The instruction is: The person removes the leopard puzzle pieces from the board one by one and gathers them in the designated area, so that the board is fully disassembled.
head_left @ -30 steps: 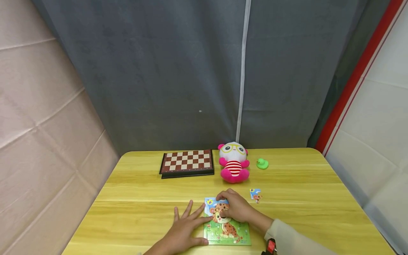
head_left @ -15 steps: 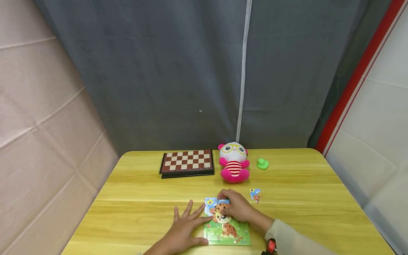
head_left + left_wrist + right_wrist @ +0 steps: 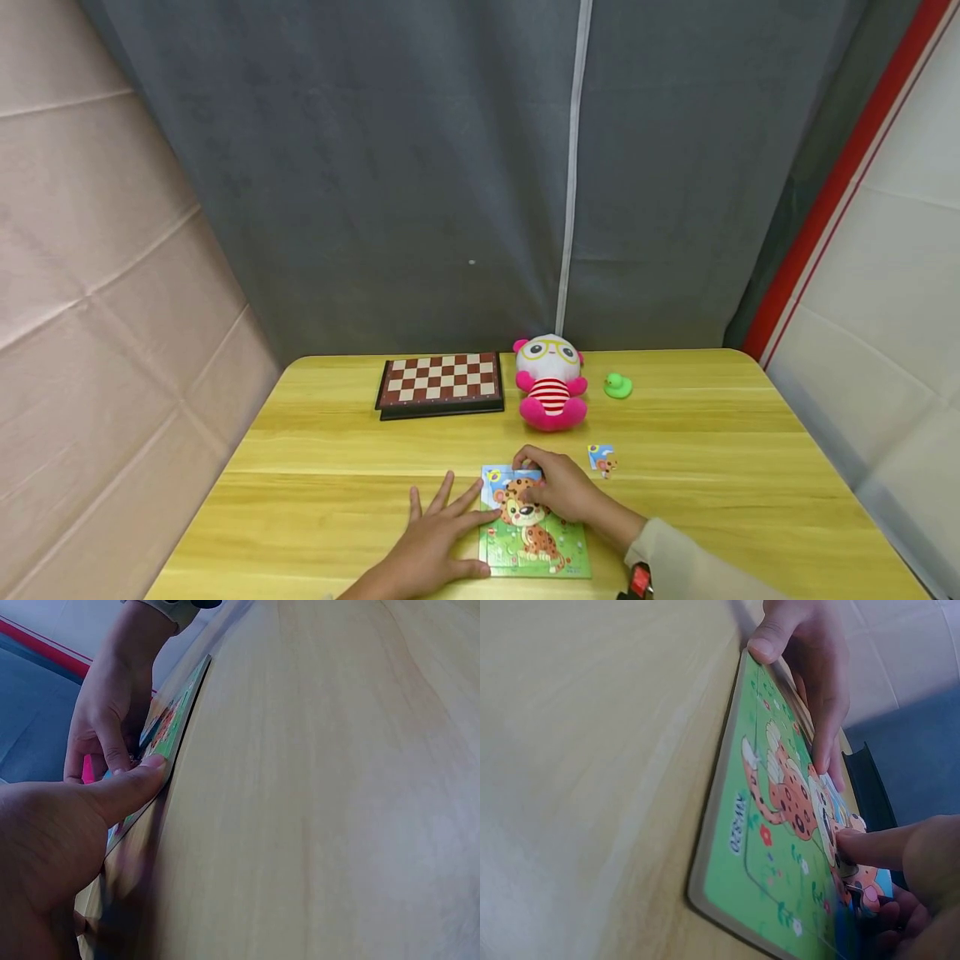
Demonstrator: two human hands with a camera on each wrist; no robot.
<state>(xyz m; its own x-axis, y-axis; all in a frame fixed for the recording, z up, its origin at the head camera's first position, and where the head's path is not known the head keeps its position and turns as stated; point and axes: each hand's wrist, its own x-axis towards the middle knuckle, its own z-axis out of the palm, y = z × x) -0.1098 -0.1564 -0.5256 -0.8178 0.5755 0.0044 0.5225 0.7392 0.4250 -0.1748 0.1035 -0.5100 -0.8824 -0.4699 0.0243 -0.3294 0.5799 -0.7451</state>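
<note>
Item: leopard jigsaw board (image 3: 534, 533), flat on the table (image 3: 315, 500) at its near edge; judged thin, stiff, light, apt to slide. Left hand (image 3: 435, 542) lies spread, steadying its left edge. Right hand (image 3: 558, 492) presses curled fingertips on a top piece (image 3: 870, 881); best handled by the rim.

A yellow wood-grain table (image 3: 315, 500) with rounded corners stands against a grey curtain (image 3: 390, 167) with a pale vertical seam. A padded beige wall (image 3: 97, 292) lies to the left; a white panel (image 3: 892, 275) edged by a red strip (image 3: 832, 183) rises on the right. Light is even.
</note>
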